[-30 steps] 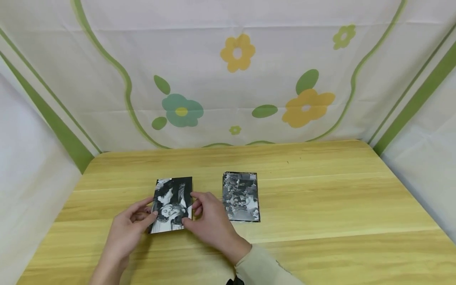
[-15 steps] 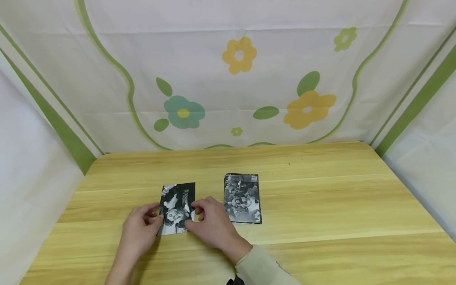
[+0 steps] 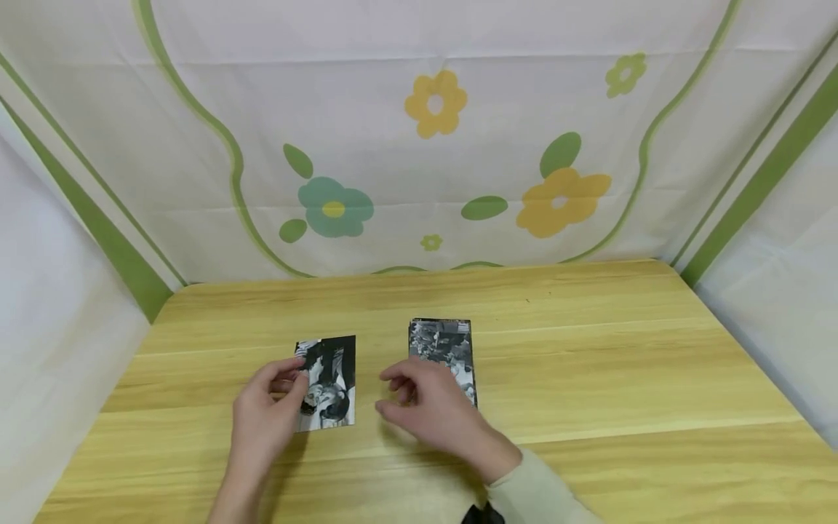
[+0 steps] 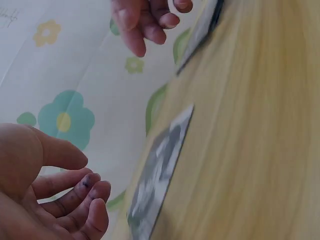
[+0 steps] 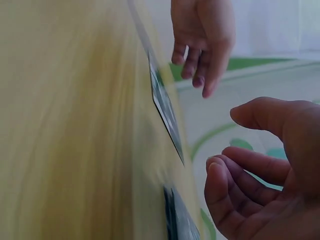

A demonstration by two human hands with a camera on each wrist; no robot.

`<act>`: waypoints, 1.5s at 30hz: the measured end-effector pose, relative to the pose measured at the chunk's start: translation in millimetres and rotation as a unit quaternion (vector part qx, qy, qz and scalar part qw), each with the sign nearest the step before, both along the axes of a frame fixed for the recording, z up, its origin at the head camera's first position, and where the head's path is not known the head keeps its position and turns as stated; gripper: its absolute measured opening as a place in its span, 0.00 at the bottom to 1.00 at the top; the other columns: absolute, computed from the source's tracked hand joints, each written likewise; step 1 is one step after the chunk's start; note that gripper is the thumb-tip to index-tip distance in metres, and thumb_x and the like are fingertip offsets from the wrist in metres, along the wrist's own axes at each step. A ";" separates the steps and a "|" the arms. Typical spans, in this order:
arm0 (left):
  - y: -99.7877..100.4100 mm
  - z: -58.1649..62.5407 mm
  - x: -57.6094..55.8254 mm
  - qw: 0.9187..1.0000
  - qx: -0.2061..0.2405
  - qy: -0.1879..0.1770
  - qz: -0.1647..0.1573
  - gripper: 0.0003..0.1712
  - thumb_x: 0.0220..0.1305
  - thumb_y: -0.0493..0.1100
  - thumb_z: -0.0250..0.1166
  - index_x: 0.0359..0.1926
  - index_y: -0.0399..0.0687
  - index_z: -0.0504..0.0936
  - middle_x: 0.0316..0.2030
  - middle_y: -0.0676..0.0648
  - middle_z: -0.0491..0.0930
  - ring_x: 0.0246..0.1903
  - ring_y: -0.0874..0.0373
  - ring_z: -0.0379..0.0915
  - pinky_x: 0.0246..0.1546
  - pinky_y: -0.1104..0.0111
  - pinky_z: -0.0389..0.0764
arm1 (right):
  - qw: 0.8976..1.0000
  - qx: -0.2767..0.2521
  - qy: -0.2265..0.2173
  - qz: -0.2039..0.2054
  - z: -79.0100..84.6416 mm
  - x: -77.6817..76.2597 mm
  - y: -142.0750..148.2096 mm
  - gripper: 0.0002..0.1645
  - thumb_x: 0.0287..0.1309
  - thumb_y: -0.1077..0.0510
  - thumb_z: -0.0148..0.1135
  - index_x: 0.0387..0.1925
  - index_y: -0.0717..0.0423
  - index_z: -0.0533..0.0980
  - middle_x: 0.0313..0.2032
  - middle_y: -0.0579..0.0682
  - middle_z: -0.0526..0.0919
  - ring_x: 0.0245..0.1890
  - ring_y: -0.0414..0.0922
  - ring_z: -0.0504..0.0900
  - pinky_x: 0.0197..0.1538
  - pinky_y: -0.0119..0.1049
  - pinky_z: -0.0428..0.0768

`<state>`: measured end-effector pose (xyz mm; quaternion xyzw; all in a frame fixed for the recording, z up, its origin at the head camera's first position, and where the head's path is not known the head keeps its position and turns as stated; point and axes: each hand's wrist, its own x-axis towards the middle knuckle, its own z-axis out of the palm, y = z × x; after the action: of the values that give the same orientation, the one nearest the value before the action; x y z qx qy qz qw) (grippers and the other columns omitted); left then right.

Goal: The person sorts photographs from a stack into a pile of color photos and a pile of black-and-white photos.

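A black-and-white photo print [image 3: 330, 382] lies flat on the wooden table, left of centre. My left hand [image 3: 268, 407] hovers over its left edge in the head view, thumb and fingers loosely bent. Bare space shows between that hand and the print [image 4: 157, 175] in the left wrist view. To the right lies a small stack of similar prints [image 3: 441, 338], a crowd scene on top. My right hand [image 3: 435, 407] is above the stack's lower left part and hides some of it. Its thumb and fingertips are apart, with nothing between them, as the right wrist view shows.
The pale wooden table [image 3: 622, 364] extends on both sides of the prints. White cloth with green bands and printed flowers [image 3: 435, 105] encloses the back and both sides. A light sleeve [image 3: 543, 491] covers the right forearm.
Both hands pinched the photo print earlier and have let go. It moved slightly right and now lies on the table. My right hand has drawn away rightward, over the stack.
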<state>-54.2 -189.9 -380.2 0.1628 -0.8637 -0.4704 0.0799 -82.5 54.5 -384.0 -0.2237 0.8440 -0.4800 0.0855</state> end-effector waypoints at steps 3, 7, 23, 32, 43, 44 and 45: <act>11.6 5.3 -2.1 1.000 0.023 0.000 -0.012 0.17 0.77 0.40 0.65 0.63 0.43 0.85 0.52 0.41 0.86 0.42 0.63 0.77 0.39 0.76 0.79 | 1.000 0.010 0.010 -0.025 2.9 -3.9 25.8 0.23 0.62 0.57 0.77 0.57 0.60 0.84 0.44 0.49 0.87 0.39 0.36 0.83 0.44 0.28 0.85; 28.7 11.6 -5.3 0.998 0.059 0.002 -0.023 0.16 0.77 0.41 0.66 0.61 0.45 0.87 0.51 0.43 0.86 0.42 0.64 0.77 0.36 0.74 0.78 | 0.997 0.009 0.008 -0.083 8.5 -9.9 59.2 0.23 0.62 0.58 0.77 0.57 0.58 0.84 0.44 0.50 0.88 0.40 0.39 0.84 0.44 0.29 0.86; 51.8 10.1 -10.9 0.993 0.118 -0.012 -0.023 0.15 0.78 0.44 0.66 0.61 0.48 0.87 0.52 0.45 0.86 0.44 0.58 0.78 0.39 0.73 0.79 | 0.978 0.024 0.005 -0.209 30.2 -14.6 112.4 0.23 0.67 0.51 0.75 0.61 0.48 0.83 0.47 0.49 0.88 0.45 0.42 0.86 0.48 0.32 0.86; 58.9 6.3 -13.5 0.992 0.117 -0.007 -0.037 0.15 0.76 0.41 0.67 0.59 0.46 0.88 0.50 0.44 0.87 0.41 0.61 0.79 0.39 0.75 0.78 | 0.976 0.029 -0.004 -0.218 26.8 -16.5 113.0 0.24 0.66 0.50 0.76 0.61 0.48 0.83 0.47 0.49 0.88 0.44 0.44 0.86 0.43 0.34 0.84; 75.3 -0.2 -14.6 0.993 0.102 0.007 -0.060 0.14 0.75 0.38 0.67 0.57 0.42 0.87 0.49 0.42 0.87 0.38 0.59 0.78 0.36 0.73 0.77 | 0.975 0.025 -0.023 -0.218 24.0 -17.0 110.7 0.28 0.65 0.49 0.77 0.63 0.51 0.82 0.50 0.51 0.88 0.45 0.43 0.85 0.42 0.33 0.82; 75.3 -0.1 -14.8 0.993 0.102 0.006 -0.058 0.14 0.75 0.38 0.67 0.57 0.42 0.87 0.49 0.42 0.87 0.38 0.59 0.78 0.35 0.73 0.76 | 0.975 0.025 -0.023 -0.219 23.9 -17.0 110.9 0.28 0.65 0.48 0.77 0.63 0.51 0.82 0.50 0.51 0.88 0.45 0.43 0.85 0.42 0.33 0.82; 75.2 0.0 -15.1 0.993 0.102 0.004 -0.057 0.14 0.75 0.38 0.67 0.58 0.42 0.87 0.49 0.42 0.87 0.38 0.58 0.77 0.35 0.73 0.76 | 0.975 0.026 -0.022 -0.220 23.9 -17.0 111.2 0.28 0.65 0.48 0.77 0.63 0.51 0.82 0.50 0.51 0.88 0.45 0.43 0.85 0.42 0.33 0.82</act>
<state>-69.3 -114.7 -380.2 0.1190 -0.8186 -0.5605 0.0394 -99.5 165.7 -360.2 -0.0199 0.8826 -0.4698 0.0023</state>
